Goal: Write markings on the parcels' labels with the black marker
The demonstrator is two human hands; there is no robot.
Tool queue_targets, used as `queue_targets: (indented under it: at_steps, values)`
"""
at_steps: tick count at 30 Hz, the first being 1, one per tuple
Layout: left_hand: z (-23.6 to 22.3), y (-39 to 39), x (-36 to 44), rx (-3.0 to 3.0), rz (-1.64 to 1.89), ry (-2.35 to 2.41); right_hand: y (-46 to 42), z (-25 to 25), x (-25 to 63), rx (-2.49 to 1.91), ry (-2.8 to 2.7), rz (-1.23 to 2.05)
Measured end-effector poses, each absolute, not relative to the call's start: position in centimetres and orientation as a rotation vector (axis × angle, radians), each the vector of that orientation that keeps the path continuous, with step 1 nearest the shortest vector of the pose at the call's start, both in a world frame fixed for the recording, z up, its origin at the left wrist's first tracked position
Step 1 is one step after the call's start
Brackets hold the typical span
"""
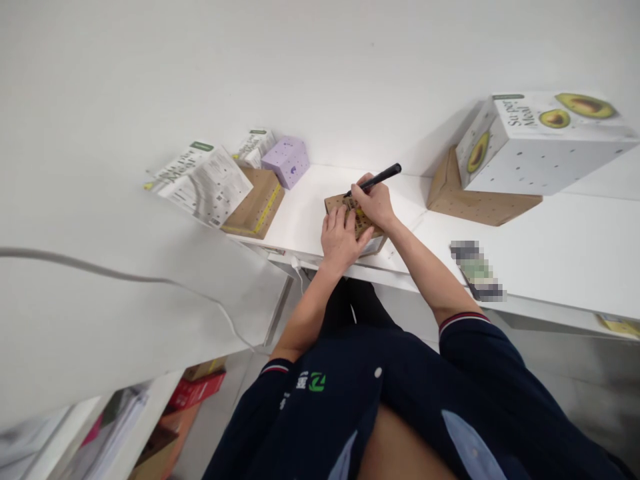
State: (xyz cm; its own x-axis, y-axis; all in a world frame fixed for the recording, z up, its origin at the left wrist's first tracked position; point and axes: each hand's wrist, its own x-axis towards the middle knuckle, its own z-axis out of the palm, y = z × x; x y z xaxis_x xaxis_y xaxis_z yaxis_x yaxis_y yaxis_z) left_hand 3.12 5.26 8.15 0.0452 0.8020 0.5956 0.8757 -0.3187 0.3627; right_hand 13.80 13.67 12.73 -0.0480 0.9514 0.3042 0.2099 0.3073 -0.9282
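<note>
A small brown cardboard box (336, 202) sits on the white desk, close to its front edge. My left hand (343, 237) lies on the box's top with its fingers spread. In my right hand (374, 203) is a black marker pen (381, 177), gripped between thumb and fingers. The pen slants up to the right, and its lower end is at the box's top near the far edge. Yellow and dark printed marks show on the box between my hands; my fingers hide part of them.
At left stand a brown box (265, 200) under a white printed box (200, 183), a small white box (255, 147) and a purple box (287, 163). On the right, a large avocado-printed box (545, 160) rests on a brown box (487, 205). A blurred-out flat object (477, 270) lies near the front edge.
</note>
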Motion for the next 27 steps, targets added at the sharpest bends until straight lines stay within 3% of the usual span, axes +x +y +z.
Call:
queue_targets:
  at_steps: [16,27]
  values:
    - [8.5,5.1,3.0,-2.233,-1.103,-1.800,13.9,12.5,13.9,-1.109,-1.497,0.892]
    - [9.0,4.9,3.2,-2.224,-1.018,-1.845,14.9,12.2,14.9,-0.941,-1.098,0.903]
